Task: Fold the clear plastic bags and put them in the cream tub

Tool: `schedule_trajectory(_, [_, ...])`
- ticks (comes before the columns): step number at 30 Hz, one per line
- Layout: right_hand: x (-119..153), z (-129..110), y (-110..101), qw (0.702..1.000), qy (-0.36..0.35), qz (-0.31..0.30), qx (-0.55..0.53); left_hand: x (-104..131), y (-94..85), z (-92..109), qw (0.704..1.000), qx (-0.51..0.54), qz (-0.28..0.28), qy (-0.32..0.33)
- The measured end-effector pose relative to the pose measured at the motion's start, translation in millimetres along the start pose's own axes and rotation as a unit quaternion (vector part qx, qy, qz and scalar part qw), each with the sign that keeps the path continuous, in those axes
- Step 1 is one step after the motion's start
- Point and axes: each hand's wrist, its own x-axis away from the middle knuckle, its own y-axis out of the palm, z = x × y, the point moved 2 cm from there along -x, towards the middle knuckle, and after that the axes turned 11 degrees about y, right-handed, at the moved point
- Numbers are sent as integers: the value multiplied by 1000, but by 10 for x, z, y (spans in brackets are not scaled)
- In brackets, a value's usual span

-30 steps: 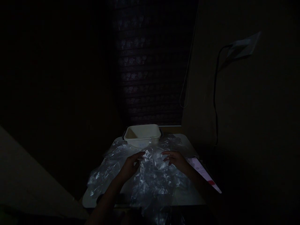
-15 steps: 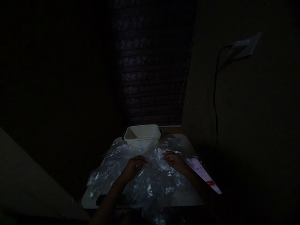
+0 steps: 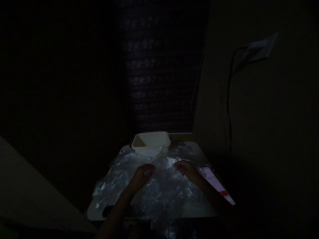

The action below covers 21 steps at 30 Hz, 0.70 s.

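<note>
Clear crinkled plastic (image 3: 166, 186) hangs between my two hands over the middle of the white table (image 3: 96, 212) and down past its front edge. My left hand (image 3: 143, 174) pinches its left side, thumb and fingers together. On the right side, my right hand (image 3: 185, 168) is closed on the same plastic. More clear plastic (image 3: 109, 187) lies crumpled on the table at the left, and some (image 3: 181, 149) at the back right. The picture is very dark, so the plastic's edges are hard to tell.
A cream-coloured open tub (image 3: 152, 149) with dark handles stands at the table's back edge. A lit phone (image 3: 216, 184) lies at the right edge. Something dark (image 3: 107, 210) is by my left forearm. A black cable (image 3: 228, 99) hangs from a wall outlet.
The plastic between my hands has shifted and is spread more smoothly, with some blur. The fingers of my right hand have closed more. My left hand has barely moved.
</note>
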Motion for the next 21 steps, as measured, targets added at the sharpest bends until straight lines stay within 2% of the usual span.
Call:
schedule_trajectory(5, [-13,4,2,1000,-4,12,-27,-5,17,12,998,-16,12,-54])
schedule_trajectory(7, [-13,0,7,999,17,25,-32,-16,27,29,998,-9,22,-65])
schedule_trajectory(11, [-4,-22,21,997,69,23,-34,-44,14,46,990,47,65,-114])
schedule_trajectory(14, [0,-48,18,995,80,22,-56,-58,-11,32,981,81,88,-152])
schedule_trajectory(21, [37,-76,-7,991,102,32,-85,-58,-30,12,967,117,115,-196])
